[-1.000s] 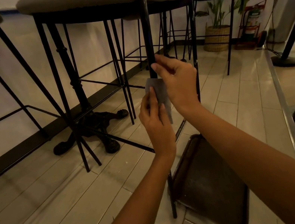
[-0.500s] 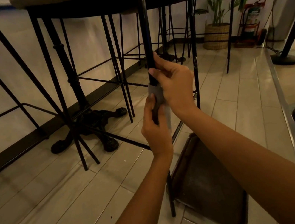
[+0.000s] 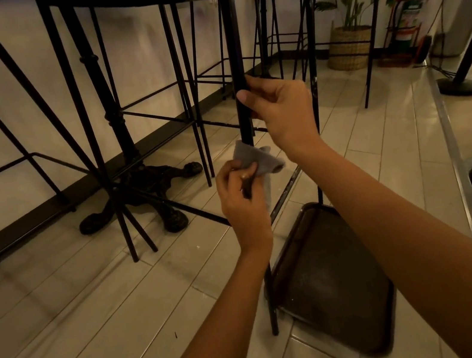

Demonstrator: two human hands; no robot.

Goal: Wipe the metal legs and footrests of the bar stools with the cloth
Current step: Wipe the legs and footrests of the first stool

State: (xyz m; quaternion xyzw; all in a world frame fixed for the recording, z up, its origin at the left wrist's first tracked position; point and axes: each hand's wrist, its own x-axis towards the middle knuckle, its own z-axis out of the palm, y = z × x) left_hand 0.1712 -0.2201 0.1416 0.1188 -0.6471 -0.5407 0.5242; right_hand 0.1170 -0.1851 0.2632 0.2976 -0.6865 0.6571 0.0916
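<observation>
A black metal stool leg (image 3: 232, 40) runs straight down the middle of the view to the floor. My right hand (image 3: 282, 110) grips this leg about halfway up, thumb in front. Just below, my left hand (image 3: 243, 199) holds a grey cloth (image 3: 256, 159) wrapped round the same leg. A footrest bar (image 3: 286, 192) slants away from the leg behind my left hand. The leg's lower end (image 3: 272, 314) stands beside a tray.
A dark brown tray (image 3: 336, 287) lies on the tiled floor against the leg's foot. More stool legs (image 3: 191, 92) and an ornate cast-iron table base (image 3: 148, 191) stand at left. A potted plant in a basket (image 3: 350, 45) and a fire extinguisher (image 3: 408, 19) are far right.
My left hand has slid the cloth down the leg, away from my right hand. The right hand stays gripping the leg. The view has moved closer and lower.
</observation>
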